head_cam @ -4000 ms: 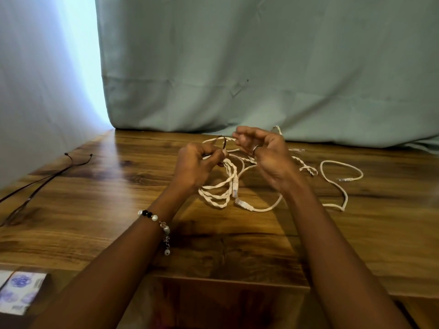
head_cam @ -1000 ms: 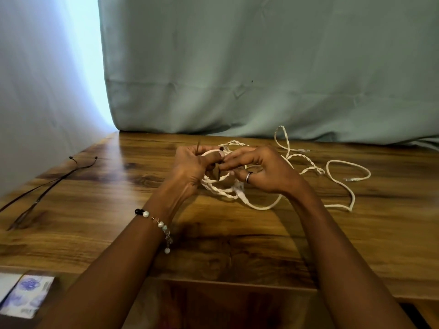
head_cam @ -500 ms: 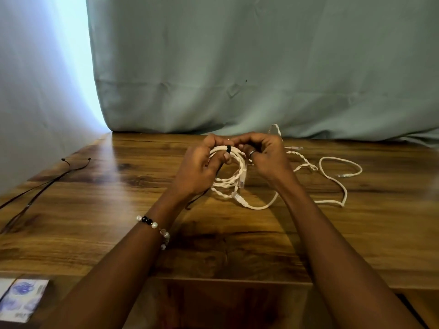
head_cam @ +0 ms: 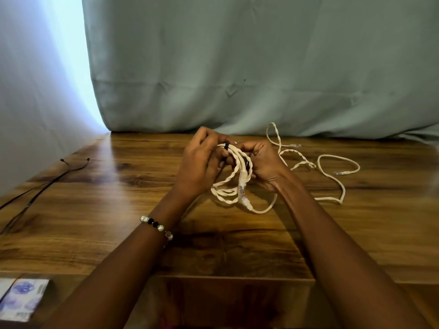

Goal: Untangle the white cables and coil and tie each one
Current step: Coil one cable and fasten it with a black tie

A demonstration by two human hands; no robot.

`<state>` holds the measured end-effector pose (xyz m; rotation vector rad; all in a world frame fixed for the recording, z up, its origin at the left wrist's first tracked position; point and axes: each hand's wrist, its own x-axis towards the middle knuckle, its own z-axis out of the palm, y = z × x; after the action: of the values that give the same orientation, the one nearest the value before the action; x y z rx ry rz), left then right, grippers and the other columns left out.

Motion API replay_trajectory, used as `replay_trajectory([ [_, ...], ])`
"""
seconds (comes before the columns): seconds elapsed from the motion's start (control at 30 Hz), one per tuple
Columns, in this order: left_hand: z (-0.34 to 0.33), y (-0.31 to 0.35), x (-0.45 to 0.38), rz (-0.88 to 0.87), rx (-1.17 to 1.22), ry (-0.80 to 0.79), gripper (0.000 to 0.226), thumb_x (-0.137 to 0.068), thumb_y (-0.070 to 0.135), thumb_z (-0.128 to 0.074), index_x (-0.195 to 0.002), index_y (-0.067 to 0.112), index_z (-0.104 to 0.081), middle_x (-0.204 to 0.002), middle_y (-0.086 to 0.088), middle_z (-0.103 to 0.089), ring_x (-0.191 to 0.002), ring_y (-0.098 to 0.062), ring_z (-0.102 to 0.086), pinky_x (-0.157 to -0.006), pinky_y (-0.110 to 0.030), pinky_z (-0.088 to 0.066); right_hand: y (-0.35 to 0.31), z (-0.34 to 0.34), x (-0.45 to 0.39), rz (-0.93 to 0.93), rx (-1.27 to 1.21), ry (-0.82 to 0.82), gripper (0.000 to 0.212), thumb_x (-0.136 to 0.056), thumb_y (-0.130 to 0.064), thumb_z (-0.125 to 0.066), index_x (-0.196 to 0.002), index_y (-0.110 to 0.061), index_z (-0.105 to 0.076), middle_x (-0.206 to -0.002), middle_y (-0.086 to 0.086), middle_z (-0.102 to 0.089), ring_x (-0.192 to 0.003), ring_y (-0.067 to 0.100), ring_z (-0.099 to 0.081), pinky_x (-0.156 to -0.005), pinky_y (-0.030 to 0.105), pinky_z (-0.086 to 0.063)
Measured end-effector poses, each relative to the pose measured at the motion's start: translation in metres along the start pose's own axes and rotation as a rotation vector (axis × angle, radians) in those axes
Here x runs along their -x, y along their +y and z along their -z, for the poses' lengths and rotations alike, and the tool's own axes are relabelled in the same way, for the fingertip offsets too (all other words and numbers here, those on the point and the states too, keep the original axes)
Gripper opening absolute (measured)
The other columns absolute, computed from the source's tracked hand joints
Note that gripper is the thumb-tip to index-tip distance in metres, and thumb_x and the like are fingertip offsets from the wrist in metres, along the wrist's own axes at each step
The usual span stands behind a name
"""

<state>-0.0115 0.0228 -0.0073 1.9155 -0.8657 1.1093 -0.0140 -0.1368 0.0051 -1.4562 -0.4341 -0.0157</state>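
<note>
Both hands meet above the wooden table (head_cam: 118,210), the left hand (head_cam: 199,167) and the right hand (head_cam: 263,165) each curled round the top of a coiled white cable (head_cam: 228,186), where a black tie (head_cam: 226,146) wraps the strands between their fingertips. The coil's loops and two plugs hang below the hands. Just right of the right hand, the loose white cable (head_cam: 332,179) sprawls untied on the wood.
</note>
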Motion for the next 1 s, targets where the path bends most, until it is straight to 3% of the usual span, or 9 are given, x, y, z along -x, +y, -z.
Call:
replay_trajectory([
  [0.1, 0.0, -0.007, 0.0, 0.104, 0.116, -0.005, 0.018, -0.09, 0.013, -0.061, -0.103, 0.004, -0.07, -0.096, -0.007, -0.066, -0.082, -0.01, -0.062, -0.072, -0.021, -0.047, -0.001, 0.002, -0.002, 0.031, -0.042, 0.015, 0.027, -0.072, 0.013, -0.062, -0.076, -0.01, -0.076, -0.07, 0.009, -0.072, -0.058, 0.016, -0.068, -0.06, 0.028, -0.059],
  [0.3, 0.008, -0.013, -0.002, 0.338, 0.376, -0.015, 0.018, -0.083, 0.029, -0.068, -0.098, 0.024, -0.074, -0.073, 0.002, -0.072, -0.051, -0.012, -0.053, -0.052, -0.024, -0.044, -0.009, 0.007, -0.004, 0.085, -0.119, 0.161, 0.011, -0.078, 0.01, -0.064, -0.084, 0.001, -0.068, -0.067, 0.008, -0.072, -0.049, 0.01, -0.062, -0.038, 0.014, -0.037],
  [0.37, 0.01, -0.013, -0.001, 0.361, 0.381, -0.078, 0.016, -0.082, 0.025, -0.069, -0.095, 0.032, -0.073, -0.074, -0.011, -0.072, -0.052, -0.014, -0.053, -0.052, -0.026, -0.045, -0.009, 0.007, -0.003, 0.1, -0.16, 0.191, 0.013, -0.075, 0.011, -0.066, -0.085, 0.003, -0.068, -0.069, 0.01, -0.072, -0.059, 0.015, -0.069, -0.046, 0.016, -0.049],
  [0.5, 0.011, -0.01, -0.003, 0.451, 0.299, -0.144, 0.02, -0.082, 0.012, -0.073, -0.094, 0.027, -0.074, -0.084, -0.005, -0.075, -0.05, -0.006, -0.055, -0.053, -0.027, -0.047, -0.011, 0.002, -0.004, 0.185, -0.111, 0.281, 0.016, -0.074, 0.011, -0.069, -0.086, 0.0, -0.07, -0.071, 0.008, -0.073, -0.066, 0.017, -0.071, -0.064, 0.025, -0.058],
  [0.6, 0.014, -0.011, -0.005, 0.477, 0.213, -0.128, 0.024, -0.082, 0.012, -0.073, -0.102, 0.025, -0.072, -0.096, -0.001, -0.074, -0.06, 0.002, -0.06, -0.057, -0.024, -0.049, -0.014, 0.002, -0.005, 0.293, 0.091, 0.302, 0.019, -0.074, 0.006, -0.073, -0.088, -0.006, -0.072, -0.079, 0.006, -0.074, -0.074, 0.016, -0.071, -0.071, 0.027, -0.057],
  [0.7, 0.013, -0.016, -0.005, 0.383, -0.099, -0.125, 0.032, -0.086, 0.018, -0.07, -0.118, 0.018, -0.068, -0.105, -0.004, -0.073, -0.088, -0.012, -0.067, -0.081, -0.031, -0.052, -0.01, -0.007, -0.003, 0.485, 0.485, 0.261, 0.025, -0.074, 0.0, -0.076, -0.097, -0.009, -0.072, -0.091, 0.005, -0.068, -0.077, 0.007, -0.069, -0.076, 0.02, -0.055],
  [0.8, 0.012, -0.021, -0.006, 0.376, -0.221, -0.051, 0.026, -0.088, 0.016, -0.065, -0.113, 0.015, -0.071, -0.108, -0.008, -0.071, -0.097, -0.021, -0.066, -0.085, -0.036, -0.051, -0.002, -0.018, -0.004, 0.71, 0.793, 0.229, 0.028, -0.075, -0.007, -0.077, -0.103, -0.007, -0.072, -0.09, 0.009, -0.062, -0.074, 0.011, -0.068, -0.073, 0.026, -0.057],
  [0.9, 0.013, -0.025, -0.004, 0.491, -0.124, -0.018, 0.019, -0.088, 0.015, -0.065, -0.104, 0.014, -0.074, -0.1, -0.004, -0.074, -0.091, -0.015, -0.067, -0.08, -0.026, -0.049, 0.006, -0.026, -0.005, 0.783, 0.921, 0.203, 0.028, -0.073, -0.008, -0.077, -0.101, -0.006, -0.071, -0.088, 0.011, -0.065, -0.072, 0.016, -0.069, -0.066, 0.034, -0.057],
  [1.0, 0.013, -0.021, -0.003, 0.759, 0.185, 0.043, 0.014, -0.091, 0.019, -0.064, -0.096, 0.011, -0.074, -0.081, -0.002, -0.071, -0.058, 0.001, -0.059, -0.059, -0.025, -0.046, 0.009, -0.029, -0.005, 0.764, 0.978, 0.163, 0.033, -0.072, -0.005, -0.078, -0.103, -0.004, -0.069, -0.089, 0.011, -0.068, -0.072, 0.018, -0.069, -0.065, 0.034, -0.056],
])
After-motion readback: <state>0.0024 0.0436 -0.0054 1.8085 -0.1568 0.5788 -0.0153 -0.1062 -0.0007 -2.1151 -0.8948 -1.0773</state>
